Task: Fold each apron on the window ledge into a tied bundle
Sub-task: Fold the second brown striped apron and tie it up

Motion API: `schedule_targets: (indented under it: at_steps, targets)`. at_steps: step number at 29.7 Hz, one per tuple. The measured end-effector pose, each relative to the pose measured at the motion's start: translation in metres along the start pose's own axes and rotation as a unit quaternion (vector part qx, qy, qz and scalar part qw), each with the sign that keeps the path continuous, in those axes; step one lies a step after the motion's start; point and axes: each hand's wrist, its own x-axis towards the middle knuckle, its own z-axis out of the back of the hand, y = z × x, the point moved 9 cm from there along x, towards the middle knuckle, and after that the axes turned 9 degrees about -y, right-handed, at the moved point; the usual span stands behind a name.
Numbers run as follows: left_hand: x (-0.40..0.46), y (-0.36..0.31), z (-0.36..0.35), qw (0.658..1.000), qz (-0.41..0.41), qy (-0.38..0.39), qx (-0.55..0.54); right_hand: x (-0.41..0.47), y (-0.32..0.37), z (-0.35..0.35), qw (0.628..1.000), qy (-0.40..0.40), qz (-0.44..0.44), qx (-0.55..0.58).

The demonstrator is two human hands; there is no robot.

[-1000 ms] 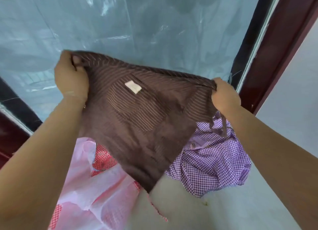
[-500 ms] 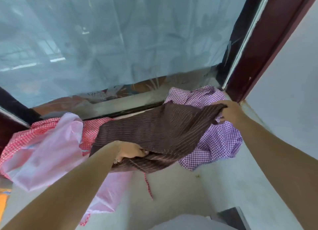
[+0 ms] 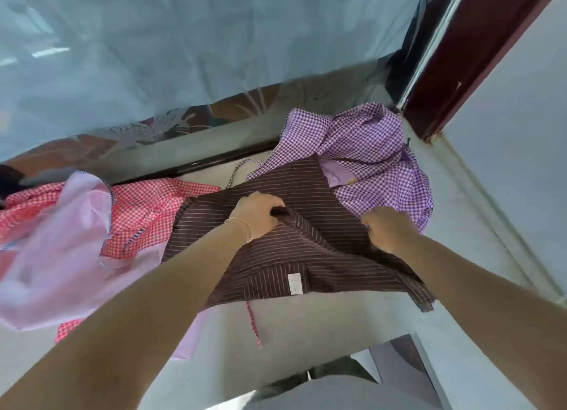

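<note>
A brown striped apron (image 3: 276, 265) lies spread on the pale window ledge (image 3: 306, 327), a white label showing near its front edge. My left hand (image 3: 257, 215) grips a raised fold of it near the middle. My right hand (image 3: 388, 228) holds the cloth at its right side, fingers curled into the fabric. A purple checked apron (image 3: 368, 152) lies crumpled behind, partly under the brown one. A red checked apron (image 3: 144, 213) and a pink one (image 3: 52, 250) lie heaped at the left.
The window glass (image 3: 184, 57) rises right behind the aprons. A dark red frame (image 3: 478, 50) and a white wall (image 3: 521, 133) close off the right. A thin red tie string (image 3: 253, 323) trails over the ledge's front part. A dark object (image 3: 399, 357) sits below the ledge.
The brown apron came down from being held up in the air and now lies on the ledge. Both hands moved inward and now grip its folds near the middle.
</note>
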Motion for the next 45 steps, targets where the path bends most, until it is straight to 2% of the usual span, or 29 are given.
schedule_targets:
  at_steps: [1,3,5,7,8,10,13,16,18,20,22,24,26,27,29,30,32,34,35,38,40,42,43,44,45]
  targets:
    - [0.007,-0.007,0.006,0.999,-0.022,-0.042,0.023,0.006,0.026,-0.007,0.992,0.011,0.042,0.12]
    - [0.017,-0.018,0.016,0.993,-0.045,-0.106,0.003,0.012,0.07,-0.015,0.935,0.079,0.042,0.344]
    - [0.027,-0.011,0.015,0.988,-0.004,-0.109,-0.112,0.023,0.096,-0.027,0.903,0.122,0.036,0.41]
    - [0.027,0.006,0.002,0.972,0.064,-0.076,-0.211,0.032,0.098,-0.038,0.917,0.087,0.018,0.389]
    - [0.027,0.016,-0.003,0.974,0.084,-0.055,-0.203,0.039,0.093,-0.038,0.935,0.051,0.008,0.352]
    - [0.025,0.047,-0.01,0.989,0.104,-0.017,-0.103,0.052,0.085,-0.035,0.952,-0.004,-0.009,0.307]
    - [0.013,0.097,-0.004,0.991,0.131,0.014,0.016,0.066,0.065,-0.037,0.953,-0.036,-0.053,0.297]
    - [0.007,0.126,0.021,0.987,0.158,-0.019,0.036,0.077,0.046,-0.042,0.952,-0.057,-0.094,0.286]
    - [0.009,0.14,0.041,0.979,0.195,-0.06,-0.006,0.084,0.045,-0.041,0.96,-0.063,-0.091,0.258]
    - [0.015,0.153,0.057,0.96,0.237,-0.114,-0.1,0.091,0.057,-0.034,0.962,-0.072,-0.063,0.255]
    - [0.024,0.155,0.066,0.922,0.258,-0.159,-0.242,0.099,0.074,-0.028,0.958,-0.075,-0.035,0.275]
    - [0.036,0.151,0.079,0.893,0.232,-0.197,-0.331,0.109,0.089,-0.023,0.957,-0.08,-0.018,0.278]
    - [0.043,0.148,0.09,0.898,0.189,-0.218,-0.331,0.116,0.094,-0.011,0.951,-0.114,-0.01,0.289]
    - [0.044,0.156,0.092,0.907,0.193,-0.229,-0.297,0.119,0.092,-0.003,0.941,-0.147,-0.018,0.305]
    - [0.037,0.188,0.088,0.918,0.254,-0.238,-0.188,0.129,0.081,0.006,0.914,-0.195,-0.062,0.35]
    - [0.031,0.206,0.073,0.929,0.292,-0.193,-0.117,0.132,0.077,0.006,0.905,-0.197,-0.084,0.367]
    - [0.009,0.233,0.022,0.938,0.345,0.012,0.008,0.14,0.078,-0.004,0.904,-0.159,-0.092,0.385]
    - [-0.024,0.247,-0.024,0.904,0.369,0.204,0.062,0.144,0.082,-0.012,0.91,-0.134,-0.083,0.384]
    - [-0.036,0.247,-0.033,0.891,0.375,0.247,0.07,0.143,0.083,-0.012,0.912,-0.137,-0.083,0.376]
    - [-0.05,0.249,-0.039,0.874,0.403,0.268,0.05,0.143,0.088,-0.008,0.911,-0.168,-0.079,0.369]
    - [-0.054,0.243,-0.038,0.863,0.412,0.291,0.021,0.142,0.093,-0.008,0.896,-0.165,-0.094,0.402]
    - [-0.05,0.233,-0.033,0.879,0.38,0.287,-0.031,0.142,0.094,-0.008,0.866,-0.155,-0.115,0.461]
    - [-0.046,0.227,-0.03,0.888,0.363,0.264,-0.099,0.141,0.095,-0.007,0.856,-0.154,-0.118,0.48]
    - [-0.044,0.218,-0.027,0.876,0.365,0.23,-0.216,0.141,0.095,-0.006,0.857,-0.153,-0.116,0.479]
    - [-0.043,0.206,-0.025,0.838,0.373,0.2,-0.346,0.14,0.094,-0.006,0.865,-0.148,-0.115,0.466]
